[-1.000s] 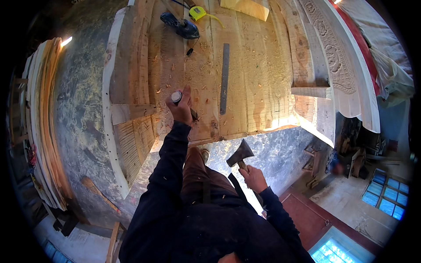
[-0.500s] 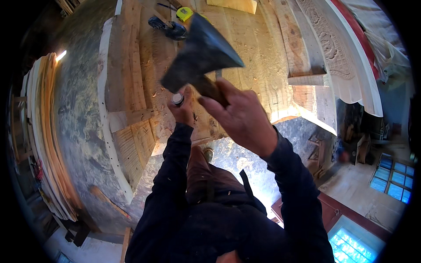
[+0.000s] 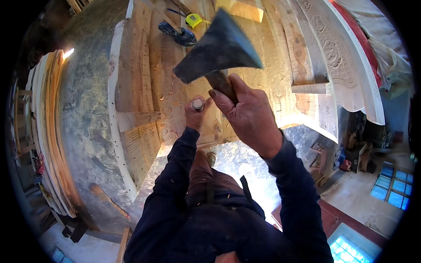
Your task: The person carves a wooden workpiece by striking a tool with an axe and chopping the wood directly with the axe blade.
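My right hand [image 3: 253, 115] grips the wooden handle of a hatchet [image 3: 221, 49], its broad dark head raised above the wooden workpiece [image 3: 263, 83] and its wide edge facing right. Lower and to the left, my left hand [image 3: 194, 117] is closed around a chisel [image 3: 198, 104]. Only the round, pale butt of its handle with a ring around it shows, seen end-on; the blade is hidden beneath the fist. Light wood chips lie on the boards around that hand. The hatchet head hangs above the chisel handle and apart from it.
Farther up the boards lie a yellow tape measure [image 3: 193, 20] and a dark hand tool [image 3: 184, 37]. A carved pale panel [image 3: 332, 55] stands at right. Long planks [image 3: 48, 131] are stacked at left. A wooden-handled tool [image 3: 107, 199] lies on the floor at lower left.
The hatchet has moved slightly right in the view, its head turning a little. My left hand's fist has shifted right and down, with the chisel handle now seen straight end-on.
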Motion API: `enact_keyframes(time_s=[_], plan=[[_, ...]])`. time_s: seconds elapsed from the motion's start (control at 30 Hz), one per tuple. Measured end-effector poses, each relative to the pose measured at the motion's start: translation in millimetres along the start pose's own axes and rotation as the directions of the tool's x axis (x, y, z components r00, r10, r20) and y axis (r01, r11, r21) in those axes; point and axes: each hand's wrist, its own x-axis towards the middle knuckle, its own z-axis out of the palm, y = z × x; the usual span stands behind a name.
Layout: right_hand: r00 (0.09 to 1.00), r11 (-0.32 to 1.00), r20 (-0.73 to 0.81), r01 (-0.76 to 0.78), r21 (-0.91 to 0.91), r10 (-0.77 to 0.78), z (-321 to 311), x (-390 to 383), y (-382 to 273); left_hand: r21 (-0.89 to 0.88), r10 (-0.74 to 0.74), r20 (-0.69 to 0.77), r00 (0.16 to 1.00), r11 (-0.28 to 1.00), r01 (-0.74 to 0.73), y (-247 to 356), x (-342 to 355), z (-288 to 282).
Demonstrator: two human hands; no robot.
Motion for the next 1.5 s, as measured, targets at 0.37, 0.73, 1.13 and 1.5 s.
enact_keyframes(time_s=[0.37,0.73,1.13,1.5], plan=[[0.933,0.932,0.039,-0.354,-0.074,0.357,37,-118,130,-0.166,-0.206,-0.402,0.892,0.975,0.15,-5,-1,-63],[0.197,0.172,0.288,-0.979,0.108,0.937,88,-377,244,-0.429,-0.258,-0.367,0.894,0.899,0.084,54,-5,-18],[0.385,0.445,0.29,-0.877,-0.181,0.876,90,-410,227,-0.259,-0.348,-0.249,0.904,0.923,0.284,47,-127,4],[0.459,0.516,0.286,-0.839,-0.17,0.841,86,-365,227,-0.332,-0.187,-0.397,0.898,0.942,0.049,64,-19,-13]])
